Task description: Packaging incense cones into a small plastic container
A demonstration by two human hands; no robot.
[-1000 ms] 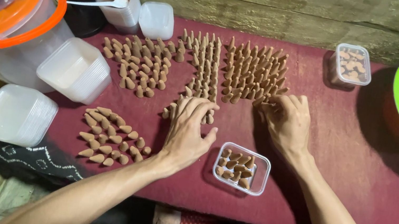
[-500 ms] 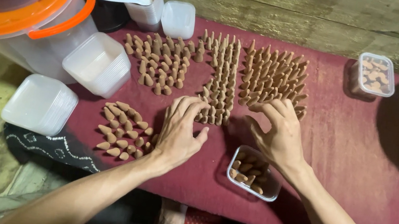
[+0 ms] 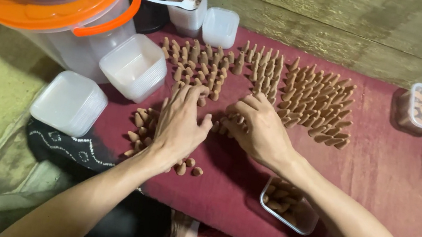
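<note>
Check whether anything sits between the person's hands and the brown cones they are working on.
Nothing visible does. The left hand lies on the loose cones, and the right hand touches the standing cones at the near end of the rows.

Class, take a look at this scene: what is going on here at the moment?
A person's two bare hands work among small brown cones spread on a dark red mat. The left hand lies flat over a loose pile, and the right hand curls over the middle rows. An open clear box partly filled with cones sits under the right forearm. Stacked white lids and an orange-rimmed bucket stand at the left.
</note>
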